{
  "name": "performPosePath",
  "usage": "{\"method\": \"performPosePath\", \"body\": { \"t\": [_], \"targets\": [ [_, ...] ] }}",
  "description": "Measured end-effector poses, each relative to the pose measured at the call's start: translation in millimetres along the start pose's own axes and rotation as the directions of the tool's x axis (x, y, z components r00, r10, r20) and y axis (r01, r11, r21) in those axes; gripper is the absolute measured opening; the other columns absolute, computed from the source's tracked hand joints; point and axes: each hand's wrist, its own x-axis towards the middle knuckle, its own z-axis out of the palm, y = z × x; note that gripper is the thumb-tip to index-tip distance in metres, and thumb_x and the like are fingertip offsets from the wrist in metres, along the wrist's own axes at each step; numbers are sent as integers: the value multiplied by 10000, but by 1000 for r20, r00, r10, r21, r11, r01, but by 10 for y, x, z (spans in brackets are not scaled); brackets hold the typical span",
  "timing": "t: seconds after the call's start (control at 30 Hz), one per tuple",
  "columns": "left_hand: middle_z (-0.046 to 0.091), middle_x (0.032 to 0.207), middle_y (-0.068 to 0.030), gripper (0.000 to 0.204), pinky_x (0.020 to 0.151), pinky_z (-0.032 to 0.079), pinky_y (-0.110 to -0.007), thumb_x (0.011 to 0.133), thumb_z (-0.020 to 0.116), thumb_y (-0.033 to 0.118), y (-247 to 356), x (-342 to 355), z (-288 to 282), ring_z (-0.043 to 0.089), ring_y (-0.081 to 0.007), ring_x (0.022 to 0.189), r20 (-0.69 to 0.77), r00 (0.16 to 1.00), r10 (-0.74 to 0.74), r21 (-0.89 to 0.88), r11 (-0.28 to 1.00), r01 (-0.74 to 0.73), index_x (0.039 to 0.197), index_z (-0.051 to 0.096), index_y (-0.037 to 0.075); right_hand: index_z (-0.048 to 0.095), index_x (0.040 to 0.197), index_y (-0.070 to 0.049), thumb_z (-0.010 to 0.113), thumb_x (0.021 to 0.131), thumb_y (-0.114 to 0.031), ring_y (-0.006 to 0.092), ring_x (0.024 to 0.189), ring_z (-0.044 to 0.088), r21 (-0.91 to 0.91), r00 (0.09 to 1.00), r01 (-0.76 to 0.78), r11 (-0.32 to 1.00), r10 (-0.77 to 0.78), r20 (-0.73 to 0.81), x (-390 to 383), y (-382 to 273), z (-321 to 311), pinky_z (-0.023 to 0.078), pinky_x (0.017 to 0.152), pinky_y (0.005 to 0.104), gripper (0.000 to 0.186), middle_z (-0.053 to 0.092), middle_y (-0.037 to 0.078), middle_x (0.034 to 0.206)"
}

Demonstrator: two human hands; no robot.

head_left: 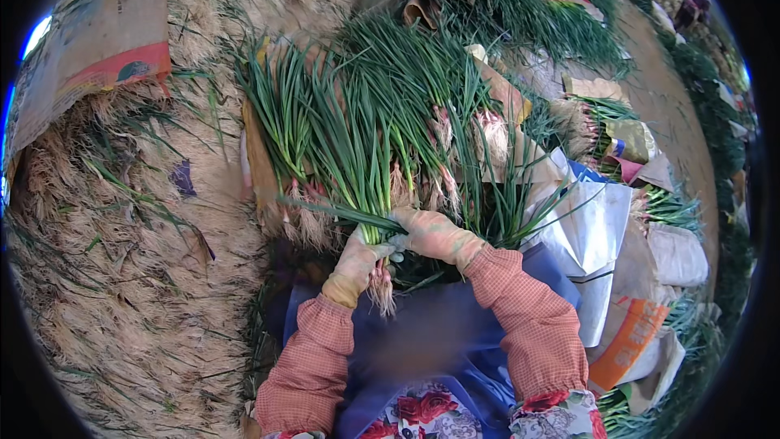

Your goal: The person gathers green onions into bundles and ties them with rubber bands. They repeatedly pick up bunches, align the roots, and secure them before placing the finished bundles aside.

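My gloved left hand (356, 264) is wrapped round a bunch of green onions (355, 167) just above the white bulbs, in front of my lap. The bunch's roots hang below this hand, and its long green leaves point away from me. My gloved right hand (435, 234) is closed beside it, gripping a strand of green leaves (345, 213) that lies across the bunch. Part of that strand is hidden behind the fingers. More green onions (447, 90) lie just beyond both hands, with pinkish bulbs and pale roots toward me.
Cut roots and leaf scraps (154, 276) cover the ground on the left, with a torn printed sack (114, 33) on top. White sacking (585, 228) lies to my right. Further right are bundled green onions (597, 118) and an orange-and-white bag (630, 341).
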Motion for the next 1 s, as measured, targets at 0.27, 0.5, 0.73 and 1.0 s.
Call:
{"method": "performPosePath", "body": {
  "t": [0.27, 0.5, 0.73, 1.0],
  "targets": [
    [640, 767, -135, 270, 382, 467, -280, 844, 561, -33, 92, 58, 95, 592, -187, 531, -24, 999, -40, -175, 984, 35, 1114, 545, -30, 567, 948, -62, 580, 846, -110, 303, 659, 633, -165, 821, -191, 968, 65, -568, 96, 321, 213, 497, 559, 392, 113, 652, 149, 830],
    [653, 826, -114, 389, 397, 490, -296, 849, 575, -9, 128, 23, 4, 596, -171, 548, -71, 993, -94, -167, 983, 81, 1231, 511, 31, 530, 1170, -32, 712, 830, -185, 71, 500, 453, 859, 895, -380, 343, 372, 248, -532, -139, 258, 354, 422, 223, 414, 611, 29, 793],
    [634, 779, -83, 153, 406, 488, -344, 892, 579, 114, -123, 30, -148, 562, -196, 480, 65, 982, -175, 40, 984, 173, 1017, 598, 28, 552, 997, 8, 602, 786, -77, 288, 695, 647, -176, 966, 79, 981, -119, -229, -323, -119, 281, 522, 624, 370, 233, 644, 168, 828],
    [670, 950, -166, 323, 521, 511, -304, 886, 553, 97, 309, -175, -23, 672, -249, 709, 106, 982, -156, -94, 982, 166, 1197, 491, 35, 601, 1140, -70, 615, 797, -131, 313, 875, 663, -280, 953, -285, 917, 239, -187, -489, 727, 429, 531, 720, 426, 349, 661, 142, 893]
  ]
}}
